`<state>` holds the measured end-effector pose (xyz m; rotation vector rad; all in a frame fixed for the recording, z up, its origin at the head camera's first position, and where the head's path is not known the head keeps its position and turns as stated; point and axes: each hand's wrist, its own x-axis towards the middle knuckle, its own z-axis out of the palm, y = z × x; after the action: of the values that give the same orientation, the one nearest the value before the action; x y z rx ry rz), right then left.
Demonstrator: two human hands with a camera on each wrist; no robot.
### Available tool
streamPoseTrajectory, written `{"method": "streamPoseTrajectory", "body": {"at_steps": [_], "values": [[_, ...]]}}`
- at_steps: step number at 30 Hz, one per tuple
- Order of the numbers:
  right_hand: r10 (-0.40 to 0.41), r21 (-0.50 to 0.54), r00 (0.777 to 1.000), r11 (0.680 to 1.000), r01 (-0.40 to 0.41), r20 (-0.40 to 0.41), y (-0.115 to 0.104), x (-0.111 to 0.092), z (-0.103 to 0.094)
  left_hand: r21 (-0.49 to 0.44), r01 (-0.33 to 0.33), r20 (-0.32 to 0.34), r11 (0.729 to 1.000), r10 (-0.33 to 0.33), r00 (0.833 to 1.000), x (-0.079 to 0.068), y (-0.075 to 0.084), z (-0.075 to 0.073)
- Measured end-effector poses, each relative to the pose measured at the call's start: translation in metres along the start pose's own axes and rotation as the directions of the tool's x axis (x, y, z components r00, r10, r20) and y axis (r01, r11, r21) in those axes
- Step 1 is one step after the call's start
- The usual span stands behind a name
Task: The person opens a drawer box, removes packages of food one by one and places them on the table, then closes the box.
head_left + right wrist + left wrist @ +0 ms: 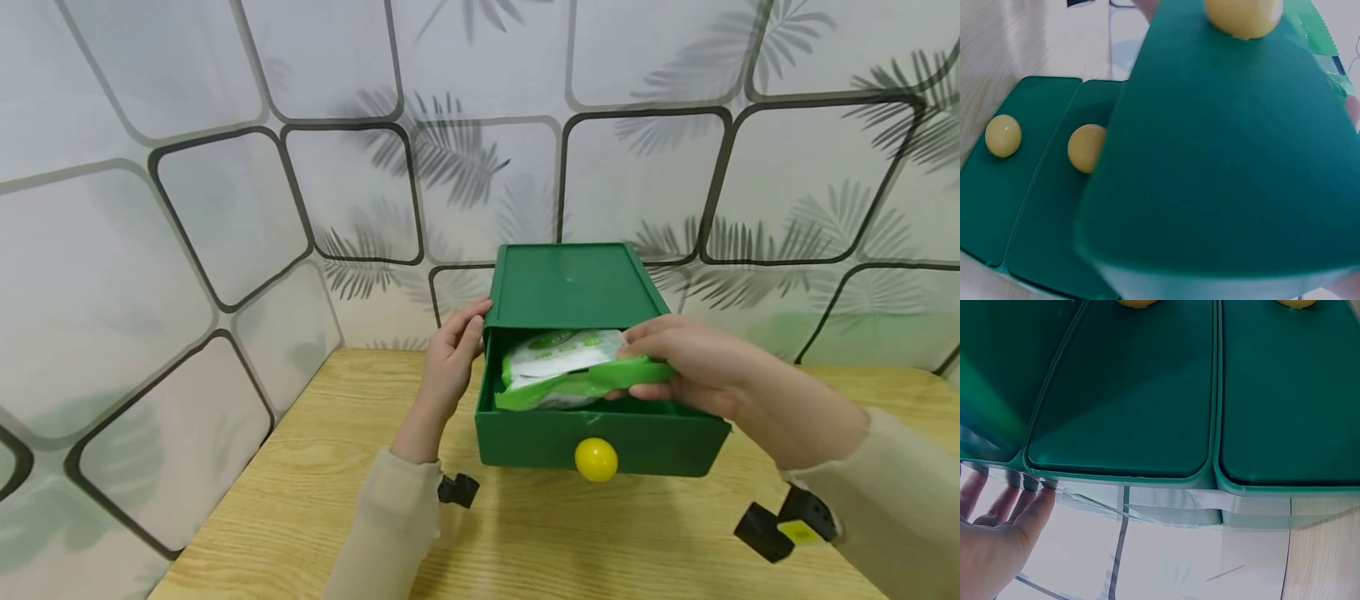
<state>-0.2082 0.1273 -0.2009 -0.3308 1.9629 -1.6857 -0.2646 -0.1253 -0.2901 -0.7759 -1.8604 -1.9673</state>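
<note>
A green drawer cabinet (570,283) stands against the back wall, its top drawer (525,442) pulled out toward me by a yellow knob's side (596,459). Inside that drawer lies a soft green-and-white plastic packet (558,354), tilted, its green edge raised near the drawer's front. My right hand (693,367) pinches the packet's right end, thumb above and fingers below. Along the cabinet's upper left side, my left hand (448,362) rests with its fingertips against the wall of it; the left wrist view shows these fingers (1035,515) nearly straight.
Two closed lower drawers (1129,412) with yellow knobs (1004,136) sit below the open one. The cabinet stands on a light wooden table (300,492). Behind and left of it rises a patterned wall (487,183). Black wrist cameras (765,532) are strapped to both sleeves.
</note>
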Motion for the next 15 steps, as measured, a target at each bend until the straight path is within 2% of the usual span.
{"method": "streamPoseTrajectory", "body": {"at_steps": [15], "values": [[-0.037,0.110,0.999,0.993,0.035,0.010,0.006,-0.014,-0.003,0.013,0.001,0.006,1.000,-0.001,1.000,0.000,0.000,0.000]]}}
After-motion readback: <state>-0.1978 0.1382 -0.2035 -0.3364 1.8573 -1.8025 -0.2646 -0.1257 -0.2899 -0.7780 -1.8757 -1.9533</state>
